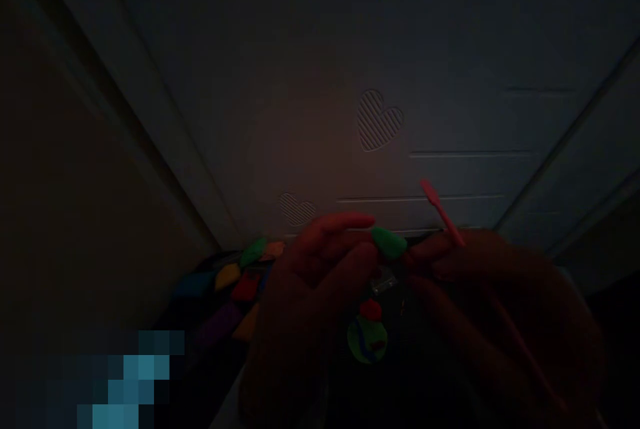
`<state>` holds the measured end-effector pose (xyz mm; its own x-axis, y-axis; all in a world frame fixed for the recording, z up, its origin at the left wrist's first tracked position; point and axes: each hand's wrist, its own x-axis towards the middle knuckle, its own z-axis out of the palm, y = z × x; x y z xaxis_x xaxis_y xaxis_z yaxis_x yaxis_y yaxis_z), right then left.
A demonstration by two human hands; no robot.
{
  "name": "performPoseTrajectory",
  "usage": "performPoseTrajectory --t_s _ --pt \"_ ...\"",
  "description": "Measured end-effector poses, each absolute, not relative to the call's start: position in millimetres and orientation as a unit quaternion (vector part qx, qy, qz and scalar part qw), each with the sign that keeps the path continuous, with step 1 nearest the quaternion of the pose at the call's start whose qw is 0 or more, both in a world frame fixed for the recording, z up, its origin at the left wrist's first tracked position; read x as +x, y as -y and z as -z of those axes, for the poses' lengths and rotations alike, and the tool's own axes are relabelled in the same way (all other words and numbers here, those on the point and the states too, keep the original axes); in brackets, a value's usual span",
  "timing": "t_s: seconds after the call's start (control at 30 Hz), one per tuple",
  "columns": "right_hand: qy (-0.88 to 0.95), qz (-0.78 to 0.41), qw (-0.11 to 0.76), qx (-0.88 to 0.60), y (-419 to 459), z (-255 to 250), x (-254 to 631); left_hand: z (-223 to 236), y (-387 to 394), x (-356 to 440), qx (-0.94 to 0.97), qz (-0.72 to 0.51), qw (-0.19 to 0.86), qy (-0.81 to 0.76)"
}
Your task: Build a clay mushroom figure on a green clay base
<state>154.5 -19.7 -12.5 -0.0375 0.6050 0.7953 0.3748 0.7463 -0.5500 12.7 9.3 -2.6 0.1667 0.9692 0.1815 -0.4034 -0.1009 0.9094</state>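
A small green lump that looks like modelling clay (389,244) is pinched between the fingertips and thumb of my left hand (320,276). My right hand (480,282) is closed around a long pink modelling tool (443,214), whose flat end sticks up to the left. The right fingertips come up to the green lump's right end; whether they press on it is too dark to tell. Below the hands lies a round green clay disc (367,342) with a blue strip and a dark red bit on it. A red clay lump (371,310) sits at its upper edge.
Several coloured pieces or packets, among them a yellow one (228,277), a red one (246,286) and a purple one (219,324), lie left of my hands. A small clear item (384,280) lies beyond the disc. Behind rises a pale panel (310,96) with embossed hearts. Light is dim.
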Motion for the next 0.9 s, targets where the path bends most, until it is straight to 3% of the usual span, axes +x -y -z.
performPoseTrajectory --t_s 0.43,0.9 --pt "0.691 -0.049 0.636 -0.34 14.1 17.1 146.8 4.1 -10.4 16.7 0.493 -0.531 0.634 -0.272" --pt "0.695 -0.019 0.624 -0.357 14.2 16.1 143.6 4.4 -15.0 22.9 0.351 -0.526 0.747 -0.206"
